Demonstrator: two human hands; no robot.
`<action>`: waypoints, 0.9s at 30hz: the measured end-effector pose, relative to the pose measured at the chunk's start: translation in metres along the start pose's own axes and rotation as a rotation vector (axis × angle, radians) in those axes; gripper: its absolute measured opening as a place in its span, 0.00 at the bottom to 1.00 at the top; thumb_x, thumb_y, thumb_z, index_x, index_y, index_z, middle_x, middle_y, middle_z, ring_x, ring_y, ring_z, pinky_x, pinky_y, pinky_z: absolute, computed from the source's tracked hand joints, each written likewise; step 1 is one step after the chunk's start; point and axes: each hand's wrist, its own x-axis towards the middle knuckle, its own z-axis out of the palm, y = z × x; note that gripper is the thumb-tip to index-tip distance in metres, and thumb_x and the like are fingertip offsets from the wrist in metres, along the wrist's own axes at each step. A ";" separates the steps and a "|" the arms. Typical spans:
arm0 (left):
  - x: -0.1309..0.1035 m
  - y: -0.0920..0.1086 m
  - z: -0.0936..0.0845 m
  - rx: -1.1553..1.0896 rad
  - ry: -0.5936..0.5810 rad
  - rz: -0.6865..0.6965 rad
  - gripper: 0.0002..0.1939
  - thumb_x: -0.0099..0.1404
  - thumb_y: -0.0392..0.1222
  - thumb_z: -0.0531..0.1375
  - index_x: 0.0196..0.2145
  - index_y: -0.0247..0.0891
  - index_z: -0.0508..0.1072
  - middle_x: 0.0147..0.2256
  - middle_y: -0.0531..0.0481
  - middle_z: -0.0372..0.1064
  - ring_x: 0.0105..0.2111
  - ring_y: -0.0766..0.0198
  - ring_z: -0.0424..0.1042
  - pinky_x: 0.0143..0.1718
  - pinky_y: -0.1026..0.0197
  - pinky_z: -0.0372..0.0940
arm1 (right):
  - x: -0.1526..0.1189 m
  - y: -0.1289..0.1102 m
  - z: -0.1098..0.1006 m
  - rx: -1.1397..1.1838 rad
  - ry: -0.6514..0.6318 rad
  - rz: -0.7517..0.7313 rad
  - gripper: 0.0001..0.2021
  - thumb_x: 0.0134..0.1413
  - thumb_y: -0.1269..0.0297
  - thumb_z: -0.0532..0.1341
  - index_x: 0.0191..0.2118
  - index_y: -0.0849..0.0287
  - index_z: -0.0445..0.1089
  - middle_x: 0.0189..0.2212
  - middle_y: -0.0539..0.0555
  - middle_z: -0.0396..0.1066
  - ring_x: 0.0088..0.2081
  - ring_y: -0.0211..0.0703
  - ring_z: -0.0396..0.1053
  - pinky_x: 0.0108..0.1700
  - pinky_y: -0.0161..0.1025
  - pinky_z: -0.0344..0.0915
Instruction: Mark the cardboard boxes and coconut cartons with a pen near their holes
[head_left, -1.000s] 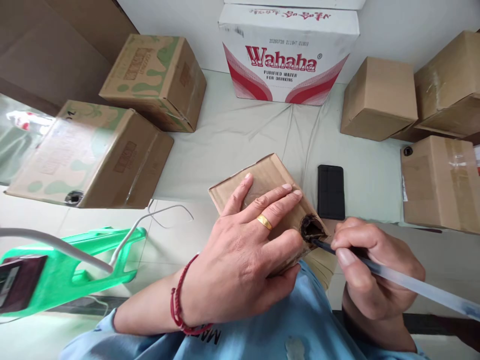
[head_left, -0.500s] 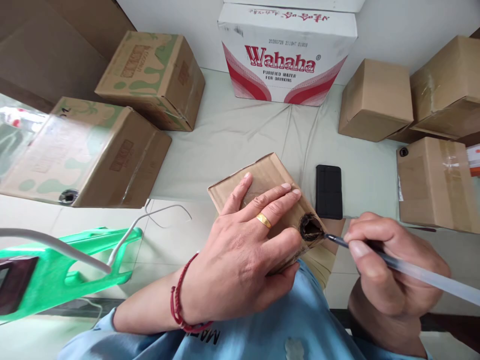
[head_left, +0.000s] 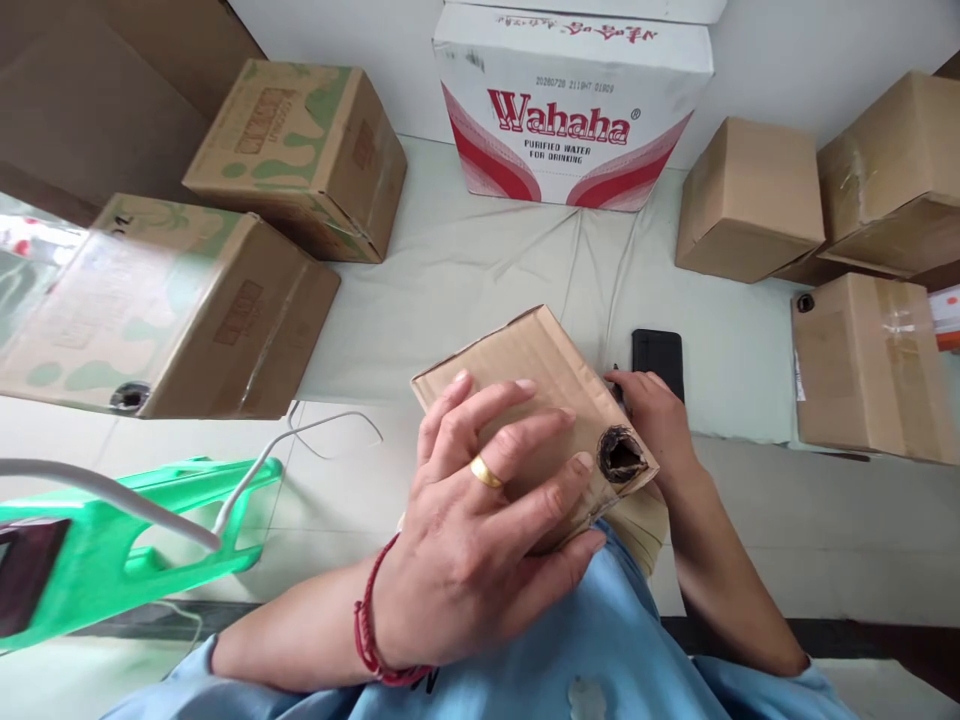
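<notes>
Spread over the top face of a small cardboard box (head_left: pixel 546 362), the left hand (head_left: pixel 476 525) lies with its fingers well parted, a gold ring (head_left: pixel 486 471) on one of them and a red cord (head_left: pixel 365 620) round the wrist. Its thumb reaches along the near side of the box, pointing right. The right hand (head_left: pixel 666 420) is just beyond the right-hand long edge, its fingers bent at a dark slim item (head_left: pixel 618 388); most of that item is hidden, so I cannot tell how firmly it is held.

Turned askew to the person, the box has its long axis running from far left to near right. One short edge faces away and to the left; the opposite end points toward the person's right. At that near-right corner of the top face, a ragged hole (head_left: pixel 623 457) with a blackened rim opens upward, just right of the left index fingertip.

So the box sits between the two hands, largely under the left one, in front of the blue shirt (head_left: pixel 600 620). Beyond the right hand, partly covered by it, a black phone (head_left: pixel 658 357) lies on the pale cloth (head_left: pixel 465 240).
</notes>
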 end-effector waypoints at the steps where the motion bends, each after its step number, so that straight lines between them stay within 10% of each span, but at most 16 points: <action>1: -0.005 0.000 0.003 0.009 0.038 -0.012 0.15 0.68 0.47 0.70 0.51 0.48 0.80 0.55 0.48 0.82 0.68 0.43 0.69 0.77 0.29 0.52 | 0.002 0.001 0.005 -0.066 -0.054 0.013 0.17 0.68 0.74 0.56 0.54 0.56 0.77 0.43 0.59 0.82 0.48 0.54 0.75 0.48 0.47 0.73; 10: -0.026 -0.008 0.018 0.066 0.109 0.105 0.36 0.79 0.71 0.49 0.60 0.40 0.78 0.50 0.42 0.85 0.78 0.43 0.56 0.81 0.26 0.24 | 0.011 0.011 0.014 -0.135 0.015 0.060 0.28 0.71 0.70 0.54 0.73 0.59 0.62 0.57 0.66 0.75 0.55 0.59 0.68 0.57 0.52 0.71; 17: -0.032 -0.013 0.022 0.171 0.045 0.031 0.19 0.72 0.42 0.66 0.59 0.51 0.78 0.60 0.52 0.80 0.82 0.45 0.42 0.82 0.26 0.31 | -0.025 0.037 0.014 -0.187 0.233 0.413 0.46 0.68 0.43 0.63 0.77 0.71 0.50 0.67 0.82 0.64 0.66 0.76 0.64 0.65 0.71 0.64; 27: -0.012 0.002 0.040 0.105 0.068 0.244 0.16 0.74 0.35 0.67 0.57 0.45 0.81 0.54 0.53 0.84 0.76 0.47 0.59 0.81 0.32 0.44 | -0.036 0.021 0.022 -0.284 0.103 0.550 0.36 0.72 0.51 0.54 0.75 0.71 0.55 0.62 0.77 0.69 0.60 0.73 0.68 0.61 0.66 0.68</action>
